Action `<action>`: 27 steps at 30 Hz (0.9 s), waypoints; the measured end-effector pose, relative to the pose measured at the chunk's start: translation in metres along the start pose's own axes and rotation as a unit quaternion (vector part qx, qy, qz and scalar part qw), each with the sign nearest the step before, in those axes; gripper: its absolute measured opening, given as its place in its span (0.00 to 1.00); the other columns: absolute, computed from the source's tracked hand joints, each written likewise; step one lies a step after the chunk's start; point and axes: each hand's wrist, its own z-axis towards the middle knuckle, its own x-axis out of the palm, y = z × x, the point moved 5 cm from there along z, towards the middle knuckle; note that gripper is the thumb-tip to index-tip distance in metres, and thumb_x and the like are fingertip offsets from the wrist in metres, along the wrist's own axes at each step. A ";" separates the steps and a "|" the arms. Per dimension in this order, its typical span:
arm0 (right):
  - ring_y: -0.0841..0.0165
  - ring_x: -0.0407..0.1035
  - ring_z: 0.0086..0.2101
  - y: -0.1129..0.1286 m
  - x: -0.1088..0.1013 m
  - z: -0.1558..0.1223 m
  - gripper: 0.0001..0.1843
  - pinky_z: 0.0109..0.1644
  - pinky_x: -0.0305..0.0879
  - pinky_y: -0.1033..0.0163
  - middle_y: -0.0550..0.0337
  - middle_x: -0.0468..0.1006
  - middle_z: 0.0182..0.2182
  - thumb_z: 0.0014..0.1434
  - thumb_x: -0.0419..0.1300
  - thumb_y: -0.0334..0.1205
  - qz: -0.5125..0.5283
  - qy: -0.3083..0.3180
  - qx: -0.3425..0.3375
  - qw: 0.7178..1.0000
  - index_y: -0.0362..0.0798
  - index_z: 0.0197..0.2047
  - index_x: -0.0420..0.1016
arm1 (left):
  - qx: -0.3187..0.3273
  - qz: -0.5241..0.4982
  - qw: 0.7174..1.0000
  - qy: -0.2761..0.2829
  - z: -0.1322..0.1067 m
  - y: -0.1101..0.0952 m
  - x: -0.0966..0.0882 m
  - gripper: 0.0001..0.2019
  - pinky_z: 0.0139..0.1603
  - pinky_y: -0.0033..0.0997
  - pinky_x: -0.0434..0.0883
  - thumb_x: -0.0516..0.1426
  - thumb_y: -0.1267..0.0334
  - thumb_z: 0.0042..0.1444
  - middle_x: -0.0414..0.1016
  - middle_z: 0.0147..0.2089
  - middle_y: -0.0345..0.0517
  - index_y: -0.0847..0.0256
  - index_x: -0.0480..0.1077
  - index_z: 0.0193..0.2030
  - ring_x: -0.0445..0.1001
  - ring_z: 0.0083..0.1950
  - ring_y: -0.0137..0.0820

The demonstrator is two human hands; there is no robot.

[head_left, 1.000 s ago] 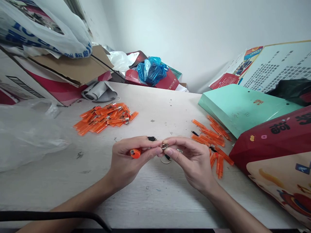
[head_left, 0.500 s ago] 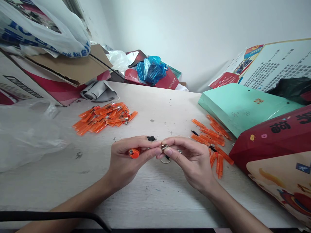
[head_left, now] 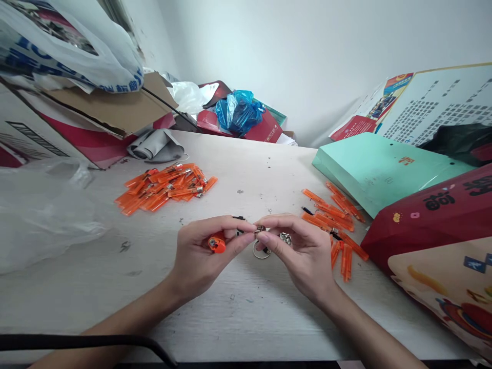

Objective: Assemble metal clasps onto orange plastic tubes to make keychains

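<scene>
My left hand (head_left: 202, 248) is closed around an orange lighter (head_left: 217, 243), whose end sticks out toward me. Its thumb and forefinger also reach a small metal piece (head_left: 260, 229), perhaps a lighter cap. From the other side my right hand (head_left: 303, 246) pinches that same piece, so the fingertips of both hands nearly meet. Beneath the fingers lies a thin ring (head_left: 262, 256), partly covered. Several small shiny metal parts (head_left: 285, 238) show by my right fingers; whether they are held or lying on the table I cannot tell. Black small parts (head_left: 239, 219) lie behind my left forefinger.
A heap of orange lighters (head_left: 161, 187) lies at the left, with more orange lighter bodies (head_left: 326, 215) spread at the right. Clear plastic (head_left: 46, 215) covers the table's left side. A green bag (head_left: 384, 169) and a red bag (head_left: 430, 215) border the right.
The lighter in my left hand has tilted and shifted slightly right. My right fingers have shifted a little, showing more of the metal parts and ring. Both hands still hold the small piece.
</scene>
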 end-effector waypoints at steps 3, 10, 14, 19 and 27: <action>0.70 0.77 0.28 -0.001 0.000 0.000 0.06 0.33 0.74 0.61 0.58 0.84 0.36 0.62 0.69 0.36 0.014 -0.004 0.010 1.000 0.51 0.43 0.84 | 0.012 0.011 1.000 0.005 0.000 -0.002 0.002 0.08 0.24 0.22 0.61 0.66 0.72 0.57 0.62 0.22 0.32 0.55 0.82 0.40 0.61 0.22 0.20; 0.69 0.74 0.27 0.000 -0.002 -0.001 0.05 0.32 0.71 0.61 0.60 0.84 0.30 0.58 0.73 0.37 -0.047 -0.023 -0.001 0.999 0.51 0.38 0.84 | -0.031 0.022 0.999 0.033 0.004 -0.001 0.006 0.02 0.21 0.22 0.57 0.67 0.67 0.55 0.61 0.20 0.33 0.58 0.79 0.32 0.57 0.20 0.21; 0.68 0.75 0.29 -0.002 0.000 0.000 0.06 0.35 0.73 0.59 0.60 0.84 0.31 0.59 0.72 0.36 -0.032 -0.005 -0.012 0.999 0.52 0.41 0.85 | -0.051 -0.006 0.998 0.040 0.005 0.002 0.006 0.03 0.21 0.22 0.57 0.66 0.68 0.55 0.60 0.20 0.33 0.59 0.79 0.31 0.56 0.21 0.21; 0.68 0.76 0.32 0.000 0.001 0.000 0.11 0.38 0.73 0.59 0.60 0.85 0.35 0.59 0.72 0.34 -0.050 0.006 -0.036 0.998 0.54 0.45 0.85 | -0.030 0.009 0.999 0.019 0.006 0.001 0.003 0.03 0.22 0.22 0.59 0.66 0.70 0.55 0.62 0.21 0.33 0.59 0.78 0.32 0.59 0.21 0.21; 0.68 0.75 0.32 -0.001 0.002 0.005 0.06 0.32 0.72 0.62 0.58 0.84 0.33 0.59 0.72 0.43 -0.040 -0.008 0.007 0.999 0.53 0.40 0.86 | 0.040 0.091 0.995 0.000 0.002 -0.006 0.003 0.04 0.22 0.22 0.59 0.66 0.70 0.55 0.66 0.21 0.32 0.57 0.80 0.35 0.61 0.21 0.21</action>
